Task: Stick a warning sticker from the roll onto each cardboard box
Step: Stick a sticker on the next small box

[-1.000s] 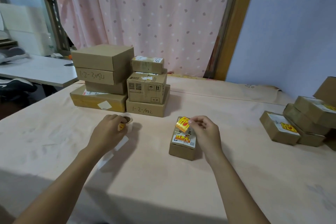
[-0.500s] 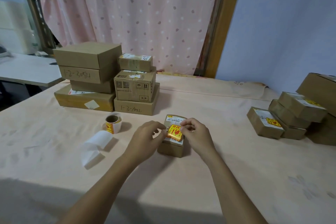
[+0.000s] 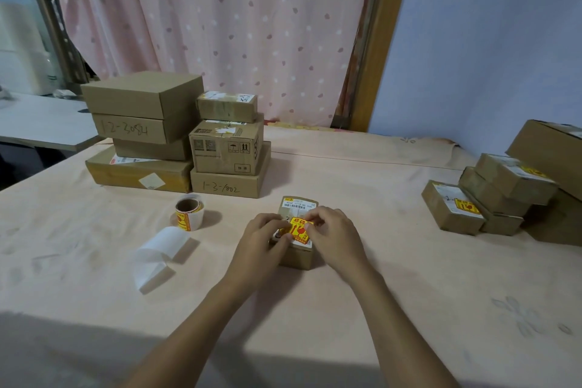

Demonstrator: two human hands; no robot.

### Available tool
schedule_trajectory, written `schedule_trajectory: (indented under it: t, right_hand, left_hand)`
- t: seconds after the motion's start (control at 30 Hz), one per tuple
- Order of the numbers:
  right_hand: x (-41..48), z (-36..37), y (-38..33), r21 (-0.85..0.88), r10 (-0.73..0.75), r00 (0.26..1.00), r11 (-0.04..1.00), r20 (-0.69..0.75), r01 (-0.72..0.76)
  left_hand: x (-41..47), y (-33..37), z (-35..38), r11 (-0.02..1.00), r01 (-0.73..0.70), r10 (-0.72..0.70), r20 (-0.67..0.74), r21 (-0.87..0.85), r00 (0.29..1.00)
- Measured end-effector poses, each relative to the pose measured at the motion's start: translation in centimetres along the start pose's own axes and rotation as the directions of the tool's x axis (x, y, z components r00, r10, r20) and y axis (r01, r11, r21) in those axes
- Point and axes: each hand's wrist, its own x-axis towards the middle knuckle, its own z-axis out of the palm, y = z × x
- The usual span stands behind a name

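A small cardboard box with a white shipping label sits on the table in front of me. A yellow and red warning sticker lies on its top. My left hand pinches the sticker's left edge and my right hand pinches its right edge, both resting over the box. The sticker roll stands upright to the left, with a loose strip of white backing paper trailing toward me.
A stack of several brown boxes stands at the back left. More boxes, some with yellow stickers on top, are piled at the right edge. The table has a pale peach cloth. A pink dotted curtain hangs behind.
My left hand left the sticker roll and joined the right hand at the box. The sticker came down from the air onto the box top.
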Motion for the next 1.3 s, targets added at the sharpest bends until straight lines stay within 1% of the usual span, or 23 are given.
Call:
schedule_trajectory:
  t: [0.13, 0.23, 0.3, 0.37, 0.63, 0.8, 0.9, 0.97, 1.0, 1.07, 1.13, 1.17, 1.23, 1.3]
  right_hand:
    - [-0.2, 0.5, 0.4, -0.091, -0.083, 0.996, 0.993, -0.034, 0.080]
    - [-0.2, 0.8, 0.8, -0.137, -0.114, 0.991, 0.985, -0.067, 0.104]
    - [-0.4, 0.9, 1.1, -0.105, -0.081, 0.994, 0.992, -0.067, 0.074]
    - [-0.6, 0.9, 1.3, -0.078, -0.053, 0.997, 0.996, -0.055, 0.048]
    - [-1.9, 1.1, 1.9, -0.025, -0.079, 0.993, 0.997, -0.083, 0.077]
    - [-2.3, 0.9, 2.2, -0.022, -0.070, 0.995, 0.997, -0.076, 0.068]
    - [-2.6, 0.8, 2.5, -0.002, -0.075, 0.994, 0.997, -0.080, 0.075]
    - [-2.8, 0.8, 2.8, 0.047, -0.054, 0.994, 0.997, -0.090, 0.058]
    - [-2.9, 0.9, 3.1, 0.090, -0.021, 0.994, 0.995, -0.103, 0.031]
    - [-3.3, 0.8, 3.5, 0.200, 0.095, 0.988, 0.977, -0.119, -0.070]
    - [-3.9, 0.2, 3.6, 0.299, 0.214, 0.973, 0.937, -0.082, -0.181]
    - [-4.1, -0.2, 3.7, 0.335, 0.245, 0.968, 0.918, -0.054, -0.214]
    - [-4.7, -0.9, 4.0, 0.385, 0.267, 0.963, 0.892, -0.025, -0.237]
    - [-5.2, -1.9, 4.6, 0.403, 0.278, 0.959, 0.885, -0.050, -0.235]
  left_hand:
    - [-0.4, -0.1, 0.2, 1.000, -0.002, 0.003, -0.016, 0.018, 1.000]
    - [-0.5, -0.1, 0.2, 0.998, -0.041, 0.040, 0.013, 0.058, 0.999]
    - [-0.6, -0.2, 0.2, 0.994, -0.062, 0.058, 0.043, 0.086, 0.997]
    - [-0.6, -0.2, 0.1, 0.993, -0.069, 0.065, 0.044, 0.099, 0.997]
    - [-1.1, 0.2, 0.9, 0.996, -0.047, 0.044, 0.035, 0.077, 0.998]
    - [-1.2, 0.2, 1.5, 0.998, -0.017, 0.008, 0.128, 0.068, 0.992]
    - [-1.0, 0.5, 1.8, 0.999, 0.037, -0.035, 0.151, -0.009, 0.988]
    - [-1.1, 0.9, 2.1, 0.995, 0.066, -0.054, 0.151, -0.076, 0.987]
    - [-1.1, 1.2, 2.2, 0.990, 0.081, -0.063, 0.155, -0.114, 0.986]
    - [-1.3, 1.5, 2.7, 0.970, 0.125, -0.093, 0.157, -0.208, 0.983]
    - [-1.2, 2.1, 3.5, 0.931, 0.193, -0.163, 0.121, -0.310, 0.979]
    - [-1.1, 2.3, 3.9, 0.906, 0.235, -0.213, 0.102, -0.352, 0.972]
    - [-0.8, 3.1, 4.6, 0.878, 0.285, -0.279, 0.074, -0.385, 0.958]
    - [-0.8, 4.0, 5.6, 0.847, 0.309, -0.307, 0.077, -0.432, 0.949]
